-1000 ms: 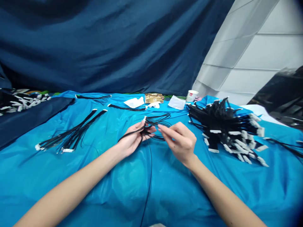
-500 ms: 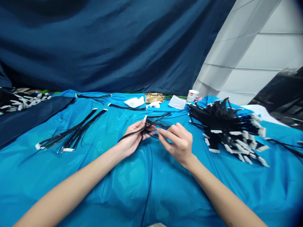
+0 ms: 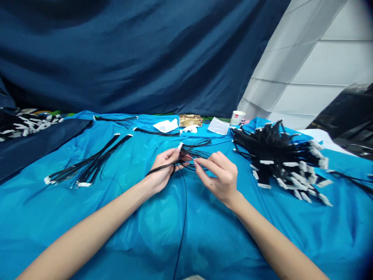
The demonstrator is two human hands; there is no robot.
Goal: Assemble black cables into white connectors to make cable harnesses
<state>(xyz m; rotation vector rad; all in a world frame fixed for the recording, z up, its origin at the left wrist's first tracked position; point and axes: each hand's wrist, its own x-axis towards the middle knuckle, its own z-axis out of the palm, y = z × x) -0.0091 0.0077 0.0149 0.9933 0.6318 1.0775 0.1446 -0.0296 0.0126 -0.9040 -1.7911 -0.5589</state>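
My left hand (image 3: 163, 171) is closed around a bundle of black wires (image 3: 198, 146) near a white connector (image 3: 180, 146). Part of the bundle loops back over the palm, and the loose ends fan out to the right. My right hand (image 3: 220, 174) pinches with thumb and forefinger at a thin wire beside the left fingertips; its very end is too small to make out. One single black wire (image 3: 184, 210) hangs from the left hand and runs down the blue cloth toward the front.
A large heap of black wire harnesses (image 3: 276, 151) with white connectors lies at the right. Several harnesses (image 3: 93, 163) rest at the left. Along the back stand a gold tissue pack (image 3: 190, 121) and a paper cup (image 3: 237, 117); white paper (image 3: 218, 126) lies between them.
Both hands have hardly moved. The white connector and the wires in my left hand have shifted very slightly to the right.
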